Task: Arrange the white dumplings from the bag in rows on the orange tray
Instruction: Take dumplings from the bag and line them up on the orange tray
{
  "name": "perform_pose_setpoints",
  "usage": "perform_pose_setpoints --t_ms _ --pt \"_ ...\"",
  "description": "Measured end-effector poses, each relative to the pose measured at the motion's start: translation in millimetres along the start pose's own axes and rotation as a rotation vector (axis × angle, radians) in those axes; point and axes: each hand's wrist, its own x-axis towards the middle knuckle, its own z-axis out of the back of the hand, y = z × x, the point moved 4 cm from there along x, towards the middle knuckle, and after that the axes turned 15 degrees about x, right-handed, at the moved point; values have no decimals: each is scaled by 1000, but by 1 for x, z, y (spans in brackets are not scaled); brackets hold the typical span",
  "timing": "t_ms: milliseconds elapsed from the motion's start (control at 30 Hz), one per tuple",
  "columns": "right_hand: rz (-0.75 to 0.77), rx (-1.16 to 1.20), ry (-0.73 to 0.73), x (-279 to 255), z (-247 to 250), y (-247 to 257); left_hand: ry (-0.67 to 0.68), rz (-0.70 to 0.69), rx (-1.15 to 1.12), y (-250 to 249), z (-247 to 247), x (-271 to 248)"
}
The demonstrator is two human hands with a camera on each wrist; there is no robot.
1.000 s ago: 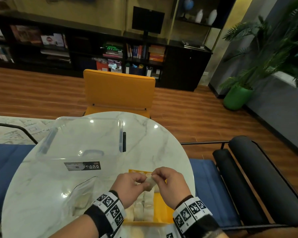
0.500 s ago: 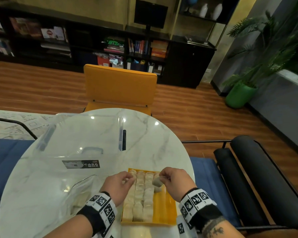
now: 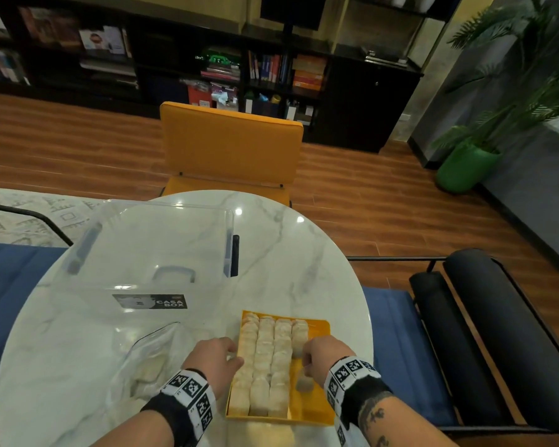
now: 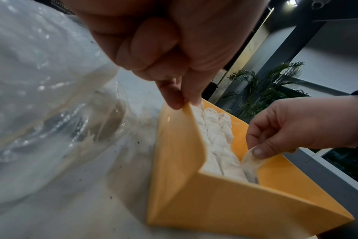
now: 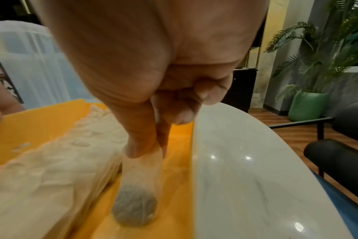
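Observation:
The orange tray lies at the table's near edge with several white dumplings in rows. My right hand pinches one dumpling by its top, thumb and finger, low in the tray's bare right strip; that dumpling stands beside the filled rows. My left hand pinches the tray's left wall between thumb and fingertip. The clear plastic bag with dumplings inside lies just left of the tray.
A clear storage box labelled Casa Box stands on the round marble table behind the bag. An orange chair faces the far side. A black-framed seat stands to the right, and the table edge is close to the tray.
Both hands dropped from a shared hold above the tray. The right hand carried the dumpling down to the tray's right strip, and the left hand moved to the tray's left wall.

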Motion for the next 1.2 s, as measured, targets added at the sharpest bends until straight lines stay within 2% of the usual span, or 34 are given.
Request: perform_pose_setpoints --t_ms 500,700,967,1100,1200 --pt "-6 3 -122 28 23 11 20 -10 0 4 -2 4" --pt "-1 18 -128 29 23 14 1 -15 6 3 -1 3" --pt "-11 103 -214 21 32 13 -57 1 -29 2 9 -2" --pt "32 299 -300 6 36 16 -104 7 -258 1 20 0" --pt "126 440 -291 -11 31 29 -4 44 -631 -8 24 -3"
